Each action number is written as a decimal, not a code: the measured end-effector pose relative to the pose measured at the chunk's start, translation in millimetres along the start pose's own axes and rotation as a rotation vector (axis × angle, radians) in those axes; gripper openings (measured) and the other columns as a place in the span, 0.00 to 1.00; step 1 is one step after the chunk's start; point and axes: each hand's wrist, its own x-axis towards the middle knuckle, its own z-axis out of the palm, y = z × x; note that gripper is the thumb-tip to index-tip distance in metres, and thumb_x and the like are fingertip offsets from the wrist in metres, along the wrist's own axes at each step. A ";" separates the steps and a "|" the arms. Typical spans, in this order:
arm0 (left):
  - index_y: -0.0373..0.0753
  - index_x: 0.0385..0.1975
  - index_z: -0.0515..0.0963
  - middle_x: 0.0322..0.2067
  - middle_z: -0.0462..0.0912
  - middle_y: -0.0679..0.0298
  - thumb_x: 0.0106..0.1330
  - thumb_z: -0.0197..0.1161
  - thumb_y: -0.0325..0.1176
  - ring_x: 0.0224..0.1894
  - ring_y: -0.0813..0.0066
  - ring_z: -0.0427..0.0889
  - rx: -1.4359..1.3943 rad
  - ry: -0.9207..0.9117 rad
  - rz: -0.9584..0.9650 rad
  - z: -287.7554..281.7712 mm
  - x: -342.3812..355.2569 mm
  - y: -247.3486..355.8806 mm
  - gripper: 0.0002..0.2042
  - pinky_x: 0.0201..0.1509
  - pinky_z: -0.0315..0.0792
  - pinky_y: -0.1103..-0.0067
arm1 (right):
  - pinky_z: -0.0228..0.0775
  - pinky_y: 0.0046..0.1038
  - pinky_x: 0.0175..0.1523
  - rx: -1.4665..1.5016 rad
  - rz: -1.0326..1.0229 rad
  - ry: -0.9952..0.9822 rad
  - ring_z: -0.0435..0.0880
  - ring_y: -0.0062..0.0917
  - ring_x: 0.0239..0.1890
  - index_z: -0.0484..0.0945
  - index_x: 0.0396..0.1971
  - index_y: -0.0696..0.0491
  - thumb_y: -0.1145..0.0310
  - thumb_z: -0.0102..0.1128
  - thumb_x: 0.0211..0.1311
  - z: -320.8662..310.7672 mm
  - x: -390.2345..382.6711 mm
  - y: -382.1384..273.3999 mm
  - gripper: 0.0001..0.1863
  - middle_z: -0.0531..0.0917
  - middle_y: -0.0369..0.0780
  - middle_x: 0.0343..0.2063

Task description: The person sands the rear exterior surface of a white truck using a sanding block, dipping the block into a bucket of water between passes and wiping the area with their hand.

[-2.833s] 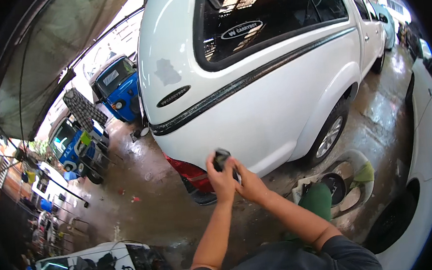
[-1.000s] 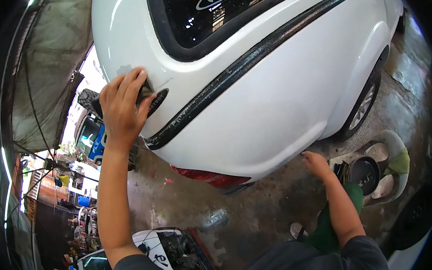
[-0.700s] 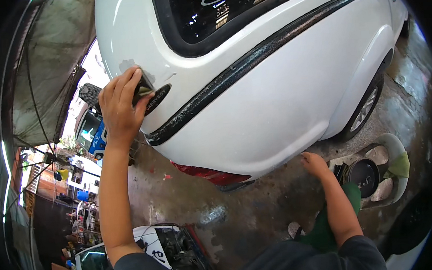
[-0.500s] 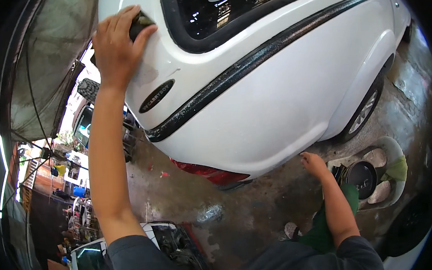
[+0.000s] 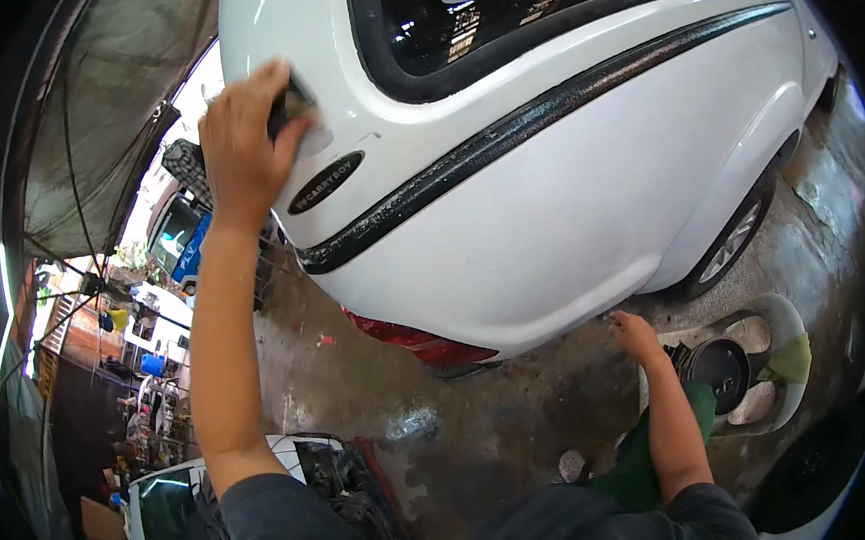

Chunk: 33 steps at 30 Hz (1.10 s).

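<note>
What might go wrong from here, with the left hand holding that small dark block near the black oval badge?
The small dark rectangular block might catch the rim of the black oval badge, which sits just below it. It might also slip from the left hand, which appears to grip it between fingers and thumb. The shiny, wet-looking brown floor might make footing slippery.

The bare left arm [image 5: 226, 355], below a short dark grey cloth sleeve [image 5: 290, 526], extends from the near edge toward the far left, slightly bent. The bare left hand [image 5: 246, 138], slightly blurred, shows its back, fingers and thumb bent in a clasp. The bare right arm [image 5: 676, 424] reaches less far, at right; the bare right hand [image 5: 638, 338] has loosely curled fingers.
</note>
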 end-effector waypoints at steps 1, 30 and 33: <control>0.44 0.64 0.79 0.61 0.85 0.64 0.62 0.78 0.42 0.62 0.60 0.79 -0.014 -0.017 -0.015 -2.5 -29.8 2.7 0.30 0.65 0.69 0.63 | 0.80 0.47 0.54 -0.002 -0.006 0.001 0.89 0.50 0.49 0.84 0.56 0.59 0.64 0.65 0.69 -1.9 -0.5 -0.8 0.20 0.90 0.52 0.44; 0.54 0.59 0.87 0.60 0.86 0.67 0.65 0.76 0.49 0.59 0.61 0.81 0.082 0.115 0.078 3.9 20.8 -40.4 0.22 0.65 0.73 0.61 | 0.79 0.49 0.57 -0.009 -0.011 -0.135 0.88 0.52 0.51 0.85 0.55 0.55 0.61 0.63 0.69 34.7 -10.2 -20.6 0.20 0.90 0.52 0.45; 0.55 0.62 0.86 0.62 0.84 0.66 0.65 0.76 0.46 0.60 0.58 0.81 0.073 0.131 0.067 -1.3 22.0 -40.5 0.24 0.66 0.73 0.61 | 0.78 0.51 0.56 -0.095 0.032 -0.202 0.86 0.54 0.52 0.83 0.57 0.53 0.59 0.64 0.71 38.9 -9.3 -14.5 0.20 0.90 0.52 0.46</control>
